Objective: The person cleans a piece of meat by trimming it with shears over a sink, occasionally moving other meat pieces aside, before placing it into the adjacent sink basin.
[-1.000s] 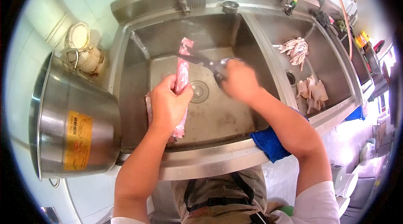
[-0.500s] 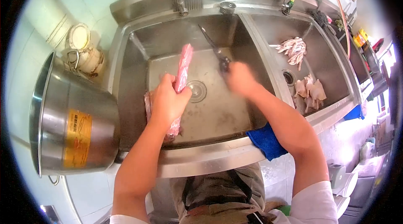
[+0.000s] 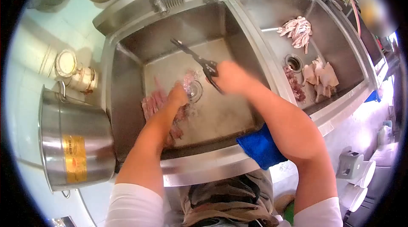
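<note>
Low in the left basin of the steel sink (image 3: 127, 78), near the middle of the frame, the person's left hand (image 3: 177, 96) reaches down onto a heap of pink meat strips (image 3: 155, 101) lying on the basin floor just left of the drain (image 3: 194, 91). Blur hides the fingers, so it cannot be told whether they pinch a strip or only press on the heap. The right hand (image 3: 231, 78), just right of the drain, is wrapped tight around the handles of dark scissors (image 3: 196, 58), whose blades point toward the upper left, above the basin floor and near the left hand. The main hazard is probably that closeness: wet meat is slippery, and if a strip slid as the blades came in, the left fingers could be nicked. Loose scraps beside the drain could also wash into it and clog it. At the front rim, lower right of centre, a blue cloth (image 3: 260, 147) lies under the right forearm, and a sweep of that arm might drag it into the basin. Poultry pieces (image 3: 321, 76) lie well apart in the right basin.
</note>
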Available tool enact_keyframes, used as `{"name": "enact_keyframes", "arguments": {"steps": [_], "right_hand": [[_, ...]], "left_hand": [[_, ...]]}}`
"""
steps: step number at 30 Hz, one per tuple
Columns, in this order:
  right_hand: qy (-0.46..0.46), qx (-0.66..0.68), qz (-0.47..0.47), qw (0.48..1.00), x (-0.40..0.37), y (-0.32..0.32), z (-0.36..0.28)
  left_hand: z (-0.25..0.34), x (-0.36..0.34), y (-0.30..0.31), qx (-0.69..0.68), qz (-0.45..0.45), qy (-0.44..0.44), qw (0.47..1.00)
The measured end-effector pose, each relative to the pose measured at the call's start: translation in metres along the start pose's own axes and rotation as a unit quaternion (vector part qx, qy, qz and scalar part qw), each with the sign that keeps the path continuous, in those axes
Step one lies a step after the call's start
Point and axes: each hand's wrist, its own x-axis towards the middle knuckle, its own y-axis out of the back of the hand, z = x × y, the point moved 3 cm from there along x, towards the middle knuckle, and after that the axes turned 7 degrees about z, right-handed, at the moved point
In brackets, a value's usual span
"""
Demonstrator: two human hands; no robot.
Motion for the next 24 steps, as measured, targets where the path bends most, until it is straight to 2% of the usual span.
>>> {"name": "enact_keyframes", "arguments": {"steps": [1,3,6,9,10,12,14,16,19,22,24], "right_hand": [[-0.001,0.005,-0.006,1.000,0.002,0.002,-0.002],[-0.010,0.003,-0.002,1.000,0.001,0.005,-0.001],[-0.015,0.025,-0.004,1.000,0.000,0.004,0.002],[-0.018,0.037,-0.007,0.999,0.002,-0.002,0.000],[-0.020,0.036,-0.009,0.999,0.003,-0.007,0.000],[0.012,0.037,-0.004,0.999,0.007,-0.015,0.000],[0.045,0.047,0.023,0.998,0.006,-0.021,-0.005],[0.083,0.065,0.068,0.992,0.001,-0.025,-0.014],[0.083,0.085,0.088,0.989,-0.005,-0.026,-0.027],[0.127,0.026,0.111,0.985,-0.007,-0.031,-0.030],[0.118,-0.009,0.136,0.984,-0.016,-0.026,-0.041]], "left_hand": [[-0.006,0.005,0.013,0.011,-0.007,0.018,1.000],[-0.018,0.002,0.033,-0.095,-0.043,0.058,0.993],[-0.020,-0.016,0.066,-0.390,-0.084,0.111,0.910],[-0.001,-0.050,0.125,-0.530,-0.053,0.117,0.838],[0.002,-0.062,0.143,-0.542,-0.031,0.101,0.833],[0.011,-0.091,0.178,-0.623,-0.023,0.088,0.777],[0.024,-0.122,0.201,-0.746,-0.057,0.092,0.657],[0.022,-0.137,0.211,-0.754,-0.038,0.092,0.649],[0.019,-0.154,0.219,-0.772,-0.023,0.095,0.628],[0.019,-0.161,0.220,-0.782,-0.008,0.080,0.618],[0.021,-0.164,0.222,-0.778,0.003,0.079,0.623]]}}
